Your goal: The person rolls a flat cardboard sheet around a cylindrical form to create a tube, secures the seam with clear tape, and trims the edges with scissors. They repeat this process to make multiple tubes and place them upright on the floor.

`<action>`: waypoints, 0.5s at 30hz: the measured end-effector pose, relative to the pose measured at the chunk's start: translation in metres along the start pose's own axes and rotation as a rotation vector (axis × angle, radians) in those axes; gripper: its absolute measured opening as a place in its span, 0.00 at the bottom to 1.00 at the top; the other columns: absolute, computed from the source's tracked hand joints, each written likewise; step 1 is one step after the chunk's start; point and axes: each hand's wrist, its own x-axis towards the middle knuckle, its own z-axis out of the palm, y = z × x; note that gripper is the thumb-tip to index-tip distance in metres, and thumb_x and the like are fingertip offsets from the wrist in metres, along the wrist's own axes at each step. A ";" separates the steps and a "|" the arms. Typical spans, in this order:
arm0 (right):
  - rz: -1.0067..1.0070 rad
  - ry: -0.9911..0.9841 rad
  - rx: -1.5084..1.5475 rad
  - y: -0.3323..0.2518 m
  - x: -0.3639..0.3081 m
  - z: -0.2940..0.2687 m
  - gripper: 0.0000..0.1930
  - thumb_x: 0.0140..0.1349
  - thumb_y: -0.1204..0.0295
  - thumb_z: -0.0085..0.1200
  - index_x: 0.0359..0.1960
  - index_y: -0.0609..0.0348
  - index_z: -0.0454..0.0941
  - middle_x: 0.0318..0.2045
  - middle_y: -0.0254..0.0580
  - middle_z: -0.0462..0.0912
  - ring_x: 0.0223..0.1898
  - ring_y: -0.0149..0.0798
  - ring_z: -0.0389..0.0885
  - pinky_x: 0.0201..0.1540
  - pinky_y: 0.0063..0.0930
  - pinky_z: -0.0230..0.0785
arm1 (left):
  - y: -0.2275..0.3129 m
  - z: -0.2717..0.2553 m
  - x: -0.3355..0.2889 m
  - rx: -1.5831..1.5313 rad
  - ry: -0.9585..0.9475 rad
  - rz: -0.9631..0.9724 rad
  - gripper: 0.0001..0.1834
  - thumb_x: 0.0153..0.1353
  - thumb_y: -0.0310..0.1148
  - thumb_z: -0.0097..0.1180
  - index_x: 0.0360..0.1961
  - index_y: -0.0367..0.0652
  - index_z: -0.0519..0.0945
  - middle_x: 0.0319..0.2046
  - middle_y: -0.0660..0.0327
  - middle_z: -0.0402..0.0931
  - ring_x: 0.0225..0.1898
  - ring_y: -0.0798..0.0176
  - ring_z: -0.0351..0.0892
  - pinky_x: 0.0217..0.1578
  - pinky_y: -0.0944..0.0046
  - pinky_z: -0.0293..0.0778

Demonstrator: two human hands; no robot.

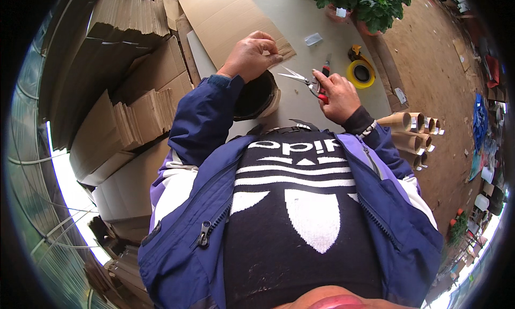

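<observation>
So, it's a nice two-handed setup over the grey surface [343,43]. The left hand [251,57] is up over a dark-mouthed round container [257,97], thumb and forefinger pretty much pinched together; can't tell if anything thin is caught between them. The right hand [339,97] has its fingers clamped on the red handles of some small scissors [307,82], and the blades are spread apart, pointing toward those left fingertips. Guessing that's so the tips stay right beside the pinch without the wrists crossing.

A utility knife [326,66] lies just beyond the scissors, and a yellow tape roll [360,74] sits off to the right, probably parked there for an easy grab. There's a little clear plastic piece [313,39] farther out, plus a flat cardboard sheet [230,19] reaching in from the far left. Potted plants [382,9] are at the far edge, likely kept clear of the blades.
</observation>
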 end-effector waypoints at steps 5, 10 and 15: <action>-0.065 -0.025 -0.079 -0.023 0.030 -0.002 0.30 0.57 0.65 0.61 0.64 0.43 0.74 0.38 0.44 0.78 0.42 0.47 0.79 0.47 0.44 0.70 | 0.009 -0.004 -0.005 0.097 -0.041 0.033 0.06 0.60 0.34 0.68 0.33 0.43 0.88 0.58 0.55 0.75 0.52 0.57 0.80 0.54 0.60 0.77; -0.057 -0.075 -0.153 -0.041 0.044 -0.014 0.28 0.56 0.69 0.60 0.62 0.40 0.76 0.35 0.41 0.80 0.39 0.46 0.82 0.42 0.42 0.75 | 0.005 -0.021 -0.049 -0.010 0.284 0.145 0.17 0.61 0.37 0.66 0.49 0.42 0.83 0.57 0.53 0.76 0.55 0.52 0.79 0.57 0.58 0.75; -0.056 -0.087 -0.206 -0.045 0.045 -0.018 0.31 0.54 0.70 0.60 0.63 0.40 0.75 0.36 0.41 0.79 0.39 0.46 0.82 0.43 0.42 0.75 | -0.023 -0.016 -0.115 -0.029 0.521 -0.169 0.25 0.63 0.31 0.62 0.61 0.39 0.74 0.57 0.49 0.77 0.58 0.48 0.78 0.58 0.57 0.74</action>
